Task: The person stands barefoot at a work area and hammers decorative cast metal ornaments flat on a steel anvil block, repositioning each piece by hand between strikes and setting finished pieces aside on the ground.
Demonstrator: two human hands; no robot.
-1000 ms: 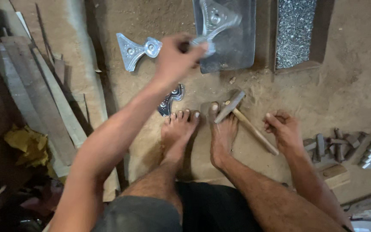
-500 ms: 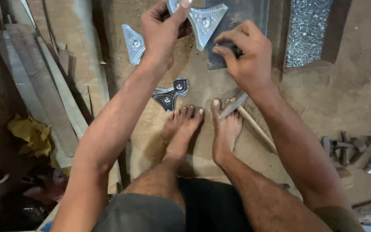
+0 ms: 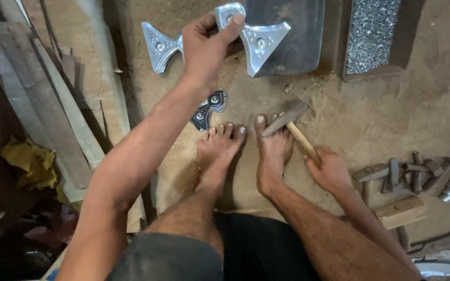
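My left hand [image 3: 208,41] grips a shiny embossed metal piece [image 3: 259,36] with flared, fan-shaped ends, held up above the dirt floor. One flared end [image 3: 158,44] sticks out to the left of the hand. Lower right, my right hand [image 3: 332,169] is closed on the wooden handle of a hammer [image 3: 286,118], whose metal head rests over the toes of my right foot. A dark embossed metal piece [image 3: 207,109] lies on the ground just beyond my left foot.
A flat steel plate [image 3: 292,31] lies on the ground at the top. A tray of small metal bits [image 3: 373,31] sits to its right. Wooden planks [image 3: 42,99] lie along the left. Several metal punches and a wooden block [image 3: 402,174] lie at the right.
My right hand left the metal piece and the steel plate, came down to the right and closed on the hammer handle. My left hand still holds the shiny piece, shifted slightly.
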